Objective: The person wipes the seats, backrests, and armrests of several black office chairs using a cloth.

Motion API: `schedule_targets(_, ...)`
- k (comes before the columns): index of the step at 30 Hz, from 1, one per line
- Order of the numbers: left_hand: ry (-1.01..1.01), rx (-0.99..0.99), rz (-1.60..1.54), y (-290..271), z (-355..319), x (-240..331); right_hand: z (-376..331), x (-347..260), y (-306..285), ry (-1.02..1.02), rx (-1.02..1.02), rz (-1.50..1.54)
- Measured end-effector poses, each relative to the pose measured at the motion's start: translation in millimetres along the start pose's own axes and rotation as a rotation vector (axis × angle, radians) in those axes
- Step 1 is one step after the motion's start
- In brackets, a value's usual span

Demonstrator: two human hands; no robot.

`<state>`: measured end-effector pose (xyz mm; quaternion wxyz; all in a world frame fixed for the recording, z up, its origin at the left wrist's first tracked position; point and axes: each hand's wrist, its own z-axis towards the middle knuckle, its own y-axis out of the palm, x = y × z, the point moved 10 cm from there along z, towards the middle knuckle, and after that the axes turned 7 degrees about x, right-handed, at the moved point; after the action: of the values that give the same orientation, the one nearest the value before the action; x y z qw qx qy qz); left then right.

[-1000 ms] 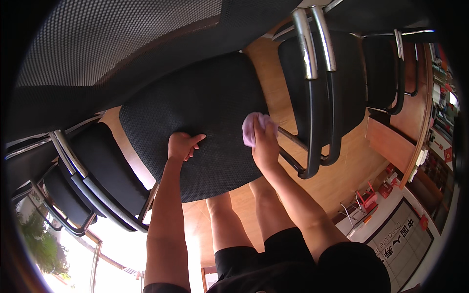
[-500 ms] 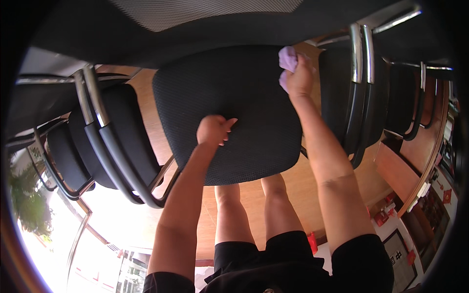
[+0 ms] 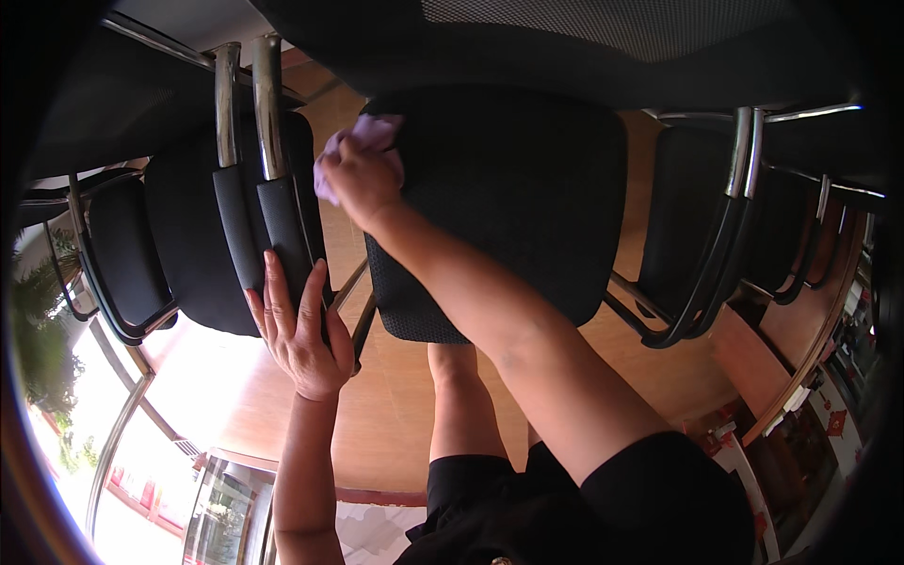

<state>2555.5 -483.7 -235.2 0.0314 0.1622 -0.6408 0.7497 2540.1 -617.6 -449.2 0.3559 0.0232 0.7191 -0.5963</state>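
In front of me is a chair with a black fabric seat (image 3: 527,217) and a dark mesh backrest (image 3: 565,33). My right hand (image 3: 365,185) grips a crumpled light purple cloth (image 3: 377,132) at the seat's far left edge. Its forearm crosses over the near part of the seat. To the left, my left hand (image 3: 303,334) lies with fingers spread on the black padded armrests (image 3: 268,221) between this chair and its neighbour. Nothing is held in that hand.
More black chairs stand in a row, with a left seat (image 3: 202,226) and a right seat (image 3: 692,207) on chrome-and-black frames. A wooden cabinet (image 3: 772,339) is at the right. A glass case (image 3: 226,508) and a bright window (image 3: 122,452) are at the lower left.
My right hand has carried the cloth from the seat's far right corner to its far left edge. My left hand has left the seat and now rests on the left armrests, fingers spread.
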Motion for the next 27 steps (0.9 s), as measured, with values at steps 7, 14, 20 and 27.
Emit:
schedule_targets(7,-0.003,0.044,0.026,-10.4,-3.7,-8.4,-57.9,128.5,-95.6,0.067,-0.190,-0.050)
schedule_targets(14,-0.002,0.049,0.015,-10.3,0.1,-3.5,-134.5,336.2,-237.4,0.682,0.310,-0.273)
schedule_targets(20,0.055,0.132,0.011,-12.9,5.6,6.2,-125.9,77.0,-71.7,0.103,0.228,0.035)
schedule_targets(27,0.052,0.043,0.060,-8.1,-1.8,1.6,-212.0,42.6,-38.3,-0.329,-0.474,0.151)
